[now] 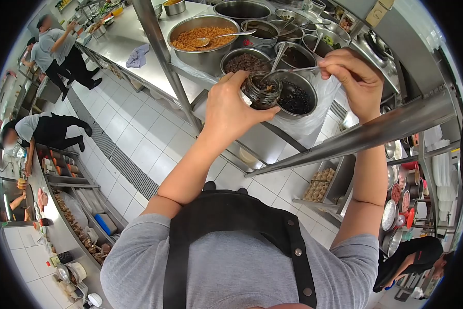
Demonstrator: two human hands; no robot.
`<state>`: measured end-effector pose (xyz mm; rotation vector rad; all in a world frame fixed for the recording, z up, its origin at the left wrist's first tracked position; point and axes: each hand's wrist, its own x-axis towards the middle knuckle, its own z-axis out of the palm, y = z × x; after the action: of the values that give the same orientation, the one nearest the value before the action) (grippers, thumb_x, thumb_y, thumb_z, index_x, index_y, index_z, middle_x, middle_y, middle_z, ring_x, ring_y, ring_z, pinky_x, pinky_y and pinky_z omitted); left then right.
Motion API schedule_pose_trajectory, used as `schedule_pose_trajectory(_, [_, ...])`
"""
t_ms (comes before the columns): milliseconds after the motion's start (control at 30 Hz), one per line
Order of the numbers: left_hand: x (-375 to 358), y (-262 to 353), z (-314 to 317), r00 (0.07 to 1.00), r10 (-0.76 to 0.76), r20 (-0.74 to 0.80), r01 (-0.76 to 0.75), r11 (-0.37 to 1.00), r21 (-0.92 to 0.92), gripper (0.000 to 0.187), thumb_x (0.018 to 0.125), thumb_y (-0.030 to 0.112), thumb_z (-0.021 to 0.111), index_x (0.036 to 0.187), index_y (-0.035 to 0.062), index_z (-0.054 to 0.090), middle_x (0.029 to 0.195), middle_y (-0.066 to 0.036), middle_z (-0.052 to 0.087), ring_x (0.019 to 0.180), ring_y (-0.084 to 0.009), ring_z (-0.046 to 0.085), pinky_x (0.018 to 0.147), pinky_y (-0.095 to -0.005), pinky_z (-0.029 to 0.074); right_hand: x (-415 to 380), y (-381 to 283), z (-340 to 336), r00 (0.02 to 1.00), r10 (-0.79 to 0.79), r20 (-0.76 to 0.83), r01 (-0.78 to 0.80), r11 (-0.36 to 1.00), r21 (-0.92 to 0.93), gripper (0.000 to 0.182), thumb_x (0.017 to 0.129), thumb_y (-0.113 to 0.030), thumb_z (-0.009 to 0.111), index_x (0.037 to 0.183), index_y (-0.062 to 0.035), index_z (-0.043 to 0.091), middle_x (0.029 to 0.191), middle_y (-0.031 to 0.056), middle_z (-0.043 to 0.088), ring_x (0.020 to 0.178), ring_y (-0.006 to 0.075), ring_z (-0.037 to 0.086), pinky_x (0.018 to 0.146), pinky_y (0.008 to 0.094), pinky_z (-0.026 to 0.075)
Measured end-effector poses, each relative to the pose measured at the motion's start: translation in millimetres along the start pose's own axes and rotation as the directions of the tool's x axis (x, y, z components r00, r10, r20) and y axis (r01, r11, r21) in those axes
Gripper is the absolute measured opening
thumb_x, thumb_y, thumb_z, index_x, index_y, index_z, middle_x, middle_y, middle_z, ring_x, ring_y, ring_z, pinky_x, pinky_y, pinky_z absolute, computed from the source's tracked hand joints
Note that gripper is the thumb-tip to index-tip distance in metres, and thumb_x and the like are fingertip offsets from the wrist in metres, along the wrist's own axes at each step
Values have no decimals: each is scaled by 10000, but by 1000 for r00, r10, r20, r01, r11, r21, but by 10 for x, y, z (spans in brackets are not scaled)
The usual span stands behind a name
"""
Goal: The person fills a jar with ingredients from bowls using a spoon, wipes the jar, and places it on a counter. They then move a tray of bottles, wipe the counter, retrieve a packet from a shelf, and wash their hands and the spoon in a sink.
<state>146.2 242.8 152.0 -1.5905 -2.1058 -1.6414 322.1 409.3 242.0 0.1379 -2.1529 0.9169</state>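
Note:
My left hand is wrapped round a small glass jar with dark contents, tilted over the counter. Between the thumb and fingers of my right hand is the end of a metal spoon, its other end inside the jar's mouth. Just beyond the jar sits a steel bowl of glossy black pieces. A bowl of dark brown chopped food stands behind my left hand. Another bowl of dark sauce is between my hands, further back.
A large steel bowl of orange crumbly food holds a spoon. A metal post and a rail cross near my arms. A crumpled cloth lies on the counter. Several people work around the kitchen, one person at lower right.

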Motion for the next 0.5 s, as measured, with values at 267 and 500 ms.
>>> schedule_pose_trajectory(267, [-23,4,21,999,11,-31,-13,999,-35,663,502,260,907,1017,-65,648,916,-188,671,834,-332,678,769,-393,542,-19,-73,39,999,28,45,-26,999,-27,110,890,31,638,965,62,713,920,114,665,768,126,623,693,237,512])
schedule_pose_trajectory(500, [-49,-12,35,998,14,-61,-16,999,-41,625,512,249,901,997,-59,654,901,-179,672,828,-319,680,765,-384,543,-80,56,-116,940,201,-275,-184,979,88,154,915,-61,651,982,63,713,819,95,701,677,91,600,662,231,502])
